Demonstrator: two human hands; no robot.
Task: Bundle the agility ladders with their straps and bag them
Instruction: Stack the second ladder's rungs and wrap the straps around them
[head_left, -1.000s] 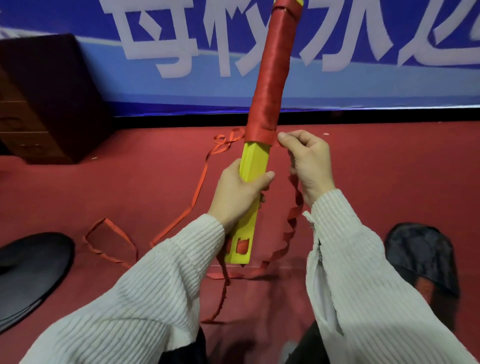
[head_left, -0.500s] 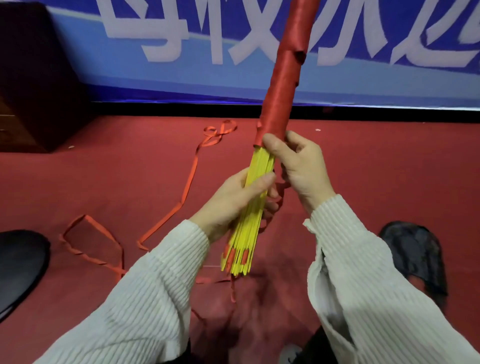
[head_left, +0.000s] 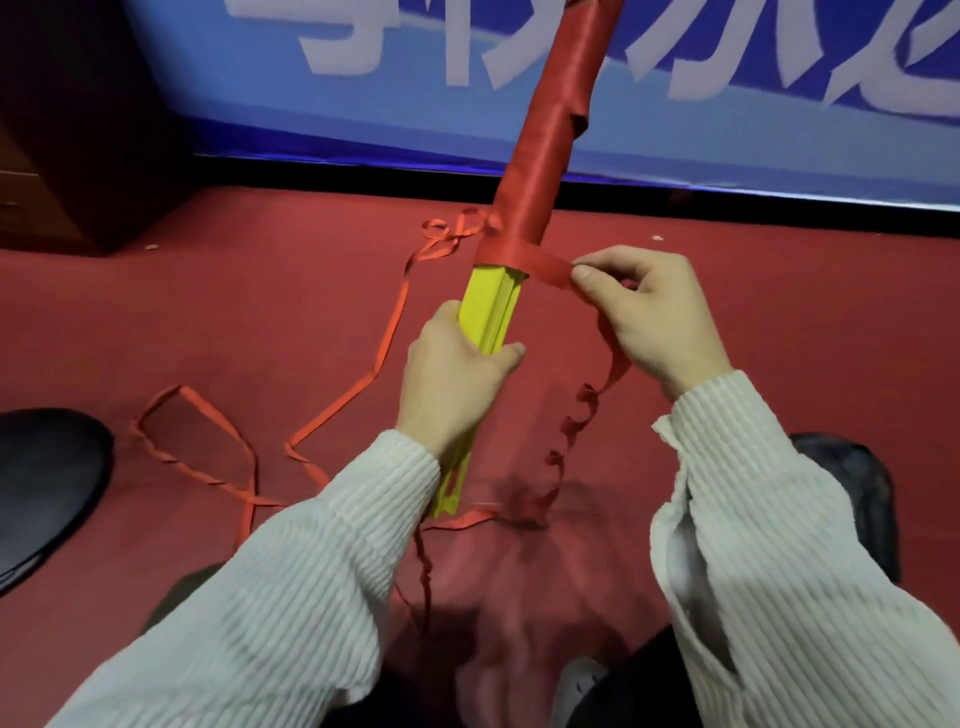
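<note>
At the centre of the frame we see the left hand (head_left: 457, 374) curled tightly round the bare lower part of the yellow ladder bundle (head_left: 485, 317), which slants up toward the top right. The upper part of the bundle is wound in red strap (head_left: 545, 156). The right hand (head_left: 654, 317) pinches the strap between thumb and forefinger just to the right of the bundle, other fingers curled. The loose strap trails down below that hand and across the red carpet (head_left: 208, 322) at lower left. A dark bag (head_left: 47, 483) lies at the left edge.
</note>
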